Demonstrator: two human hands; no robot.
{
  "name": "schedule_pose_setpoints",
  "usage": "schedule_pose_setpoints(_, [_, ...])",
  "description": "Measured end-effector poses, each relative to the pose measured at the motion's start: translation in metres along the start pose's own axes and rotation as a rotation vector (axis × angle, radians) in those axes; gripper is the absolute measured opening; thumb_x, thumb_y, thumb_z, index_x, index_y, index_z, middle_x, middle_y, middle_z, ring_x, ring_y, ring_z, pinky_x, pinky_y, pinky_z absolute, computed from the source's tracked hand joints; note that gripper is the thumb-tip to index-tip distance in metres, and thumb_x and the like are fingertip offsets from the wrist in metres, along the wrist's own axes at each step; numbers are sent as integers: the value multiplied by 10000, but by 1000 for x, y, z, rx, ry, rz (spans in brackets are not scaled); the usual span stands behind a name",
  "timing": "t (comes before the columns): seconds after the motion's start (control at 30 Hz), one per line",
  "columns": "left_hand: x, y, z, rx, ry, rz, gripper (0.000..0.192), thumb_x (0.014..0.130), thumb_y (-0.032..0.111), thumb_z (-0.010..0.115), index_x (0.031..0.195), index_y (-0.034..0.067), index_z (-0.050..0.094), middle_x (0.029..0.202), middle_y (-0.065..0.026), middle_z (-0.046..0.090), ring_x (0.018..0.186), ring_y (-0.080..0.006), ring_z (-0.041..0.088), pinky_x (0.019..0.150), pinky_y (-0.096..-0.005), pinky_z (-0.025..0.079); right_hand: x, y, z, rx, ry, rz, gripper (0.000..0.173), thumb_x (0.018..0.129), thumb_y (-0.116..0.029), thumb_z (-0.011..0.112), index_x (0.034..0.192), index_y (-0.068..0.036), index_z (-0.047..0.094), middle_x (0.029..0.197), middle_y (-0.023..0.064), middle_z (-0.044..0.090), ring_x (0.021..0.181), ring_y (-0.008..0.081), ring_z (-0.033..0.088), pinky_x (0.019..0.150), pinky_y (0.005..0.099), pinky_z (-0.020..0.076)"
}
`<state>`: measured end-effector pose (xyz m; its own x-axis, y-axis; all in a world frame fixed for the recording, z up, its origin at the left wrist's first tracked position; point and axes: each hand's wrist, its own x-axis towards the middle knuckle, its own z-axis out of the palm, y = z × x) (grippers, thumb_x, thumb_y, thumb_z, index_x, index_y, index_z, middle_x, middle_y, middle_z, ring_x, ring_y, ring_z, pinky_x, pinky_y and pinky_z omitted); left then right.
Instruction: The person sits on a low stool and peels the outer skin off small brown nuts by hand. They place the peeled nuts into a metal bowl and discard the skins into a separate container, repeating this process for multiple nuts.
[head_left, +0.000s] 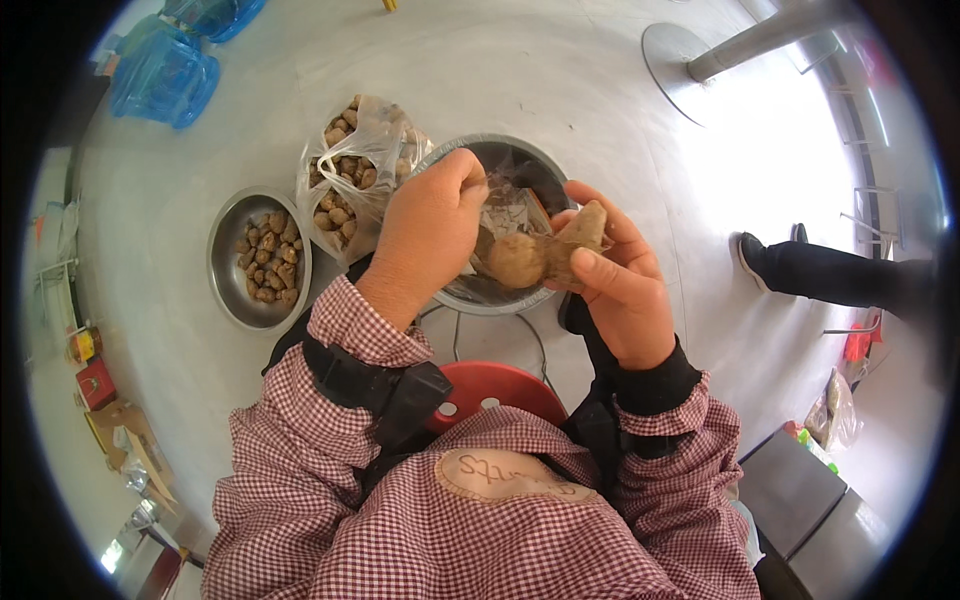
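Observation:
My right hand (626, 281) grips a knobby brown root tuber (517, 260), its round lobe towards the left. My left hand (435, 229) is curled up beside it, fingertips pinched near some thin wisps; I cannot make out anything held inside. Under both hands stands a round bin (517, 306) lined with clear plastic, with scraps and a piece of cardboard in it. Left of the bin, a clear plastic bag (371, 139) is full of similar small tubers. Further left, an oval steel bowl (225, 289) holds several tubers.
A red plastic stool (499, 386) shows between my legs. Blue water jugs (169, 75) stand at upper left. A metal post with a round base (667, 71) rises at upper right. Another person's leg (832, 274) is at right. Cardboard boxes (135, 442) sit along the left.

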<state>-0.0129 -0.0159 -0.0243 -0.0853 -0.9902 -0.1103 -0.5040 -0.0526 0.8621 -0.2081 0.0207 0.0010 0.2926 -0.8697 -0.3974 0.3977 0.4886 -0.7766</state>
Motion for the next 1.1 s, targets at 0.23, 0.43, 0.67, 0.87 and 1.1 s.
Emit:
schedule_pose_setpoints(0.23, [-12, 12, -4, -223, -214, 248, 252, 841, 34, 594, 1092, 10, 609, 1017, -64, 579, 980, -204, 554, 871, -328, 437, 3, 5, -4, -26, 95, -84, 522, 833, -77, 686, 1294, 24, 463, 1157, 113, 562, 1016, 160, 573, 872, 285, 484])
schedule_pose_setpoints(0.43, [-16, 15, 4, -142, -223, 215, 143, 818, 12, 608, 959, -10, 612, 792, -106, 575, 739, -186, 567, 660, -286, 447, 4, 11, -6, -69, 107, -54, 420, 825, -58, 691, 1190, 43, 511, 1091, 92, 600, 998, 158, 583, 873, 279, 477])
schedule_pose_setpoints(0.67, [-3, -4, 4, 135, -44, 60, 107, 813, 68, 574, 879, -16, 584, 795, -131, 564, 697, -266, 550, 653, -355, 448, 3, 7, -1, 33, -14, -84, 385, 873, -126, 629, 1190, 48, 495, 1127, 150, 604, 999, 217, 613, 912, 334, 479])
schedule_pose_setpoints(0.87, [-10, -1, -4, 21, -44, 233, 149, 766, 47, 631, 912, 21, 646, 948, -112, 583, 951, -261, 544, 840, -350, 438, 8, 9, -4, -5, 158, -82, 446, 874, -147, 657, 1213, 66, 460, 1102, 114, 590, 998, 177, 581, 890, 308, 469])
schedule_pose_setpoints(1.1, [-16, 12, 9, 91, -127, 467, 79, 751, 37, 644, 823, 9, 633, 789, -83, 568, 757, -272, 540, 690, -371, 434, 10, 13, -1, -209, 225, -99, 431, 824, -99, 712, 1167, 54, 498, 1066, 96, 597, 951, 142, 587, 840, 273, 482])
